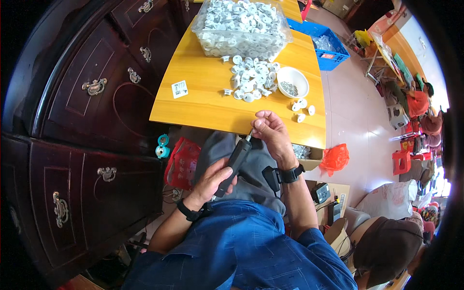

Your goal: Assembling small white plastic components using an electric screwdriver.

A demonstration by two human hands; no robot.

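A black electric screwdriver (235, 162) lies in my left hand (214, 178), whose fingers wrap round its body; the tool tilts up and to the right over my lap. At its metal tip, thumb and forefinger of my right hand (273, 136) are pinched together. Whatever sits between them is too small to make out. Just beyond the table's near edge lies a heap of small white plastic parts (250, 79). To its right stands a white bowl (303, 81) with small metal screws (289, 88) in it. Several more white parts (301, 103) lie in front of the bowl.
A clear plastic bin (238, 39) full of white parts stands at the table's far end. A printed label (180, 89) lies at the left. Dark wooden drawers (104, 106) rise to my left; a blue crate (333, 55) is beyond the table, and a red bag (334, 158) lies right.
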